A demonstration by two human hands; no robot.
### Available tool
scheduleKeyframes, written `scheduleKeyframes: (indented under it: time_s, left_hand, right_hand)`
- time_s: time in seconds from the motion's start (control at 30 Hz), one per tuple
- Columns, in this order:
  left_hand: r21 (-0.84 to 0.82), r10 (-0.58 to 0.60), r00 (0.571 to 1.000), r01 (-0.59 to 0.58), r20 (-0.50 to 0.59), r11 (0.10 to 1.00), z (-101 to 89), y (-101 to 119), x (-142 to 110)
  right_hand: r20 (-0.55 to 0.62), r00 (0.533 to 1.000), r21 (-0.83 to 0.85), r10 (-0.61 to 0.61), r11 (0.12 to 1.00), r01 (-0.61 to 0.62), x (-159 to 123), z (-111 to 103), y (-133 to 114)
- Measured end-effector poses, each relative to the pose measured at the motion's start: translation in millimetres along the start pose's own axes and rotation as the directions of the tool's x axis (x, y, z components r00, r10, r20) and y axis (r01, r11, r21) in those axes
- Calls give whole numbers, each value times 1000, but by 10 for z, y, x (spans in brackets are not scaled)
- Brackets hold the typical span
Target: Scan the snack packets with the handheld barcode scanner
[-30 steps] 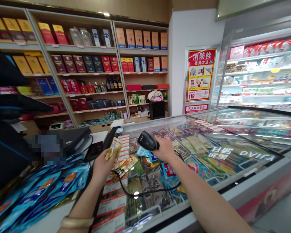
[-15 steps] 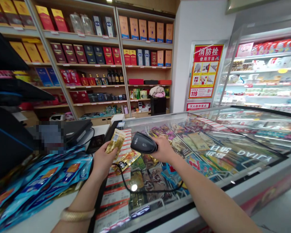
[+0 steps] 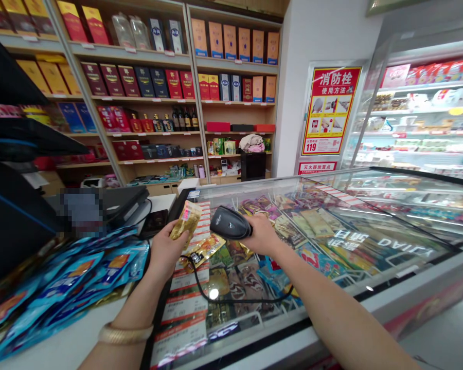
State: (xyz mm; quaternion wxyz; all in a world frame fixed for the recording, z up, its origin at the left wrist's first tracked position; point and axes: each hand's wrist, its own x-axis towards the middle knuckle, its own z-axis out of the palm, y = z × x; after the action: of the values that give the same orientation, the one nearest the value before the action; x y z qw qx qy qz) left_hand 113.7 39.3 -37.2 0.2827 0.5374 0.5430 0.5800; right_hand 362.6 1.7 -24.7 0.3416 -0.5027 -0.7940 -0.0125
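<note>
My left hand is closed on a gold snack packet, held up over the freezer's left edge. A reddish glow shows on the packet's pale upper part. In my right hand is a black barcode scanner, its head pointing left toward the packet, with a gap between them. The scanner's black cord loops down across the glass. Another gold packet lies on the glass top below the scanner. To the left, a pile of blue snack packets covers part of the white counter.
The glass-topped freezer holds many wrapped ice creams under its lid. At the left stand a dark monitor and a black device. Shelves of boxed bottles line the back wall. A lit display fridge stands at the right.
A reddish glow now shows on the packet in my left hand, which has tilted slightly. The scanner stays nearly in place. The whole view has shifted a little.
</note>
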Motion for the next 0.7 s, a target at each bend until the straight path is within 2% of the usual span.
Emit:
scheduleKeyframes:
  time_s: [0.27,0.4,0.47,0.53,0.63,0.7]
  left_hand:
    - [67,32,999,-32,-2,997,9,11,-3]
    - [257,200,974,-167,-106,952,-118,152,1]
    - [405,291,946,-211,-146,890,-290,252,6]
    - [556,354,924,-221,-143,801,-546,346,19]
    - [747,436,890,-199,-134,635,-1049,440,82]
    - [843,464,869,-115,-171,526,-1404,463,160]
  right_hand:
    - [-42,999,2,-26,1000,26,-10,-5,0]
    - [-63,998,-23,-12,1000,11,-24,20,34]
    - [-68,998,-19,-8,1000,7,-31,31,51]
    - [-73,997,-10,-1,1000,0,-38,35,61]
    - [-70,997,0,12,1000,-12,-46,26,56]
    - [-73,997,4,12,1000,-11,-50,14,45]
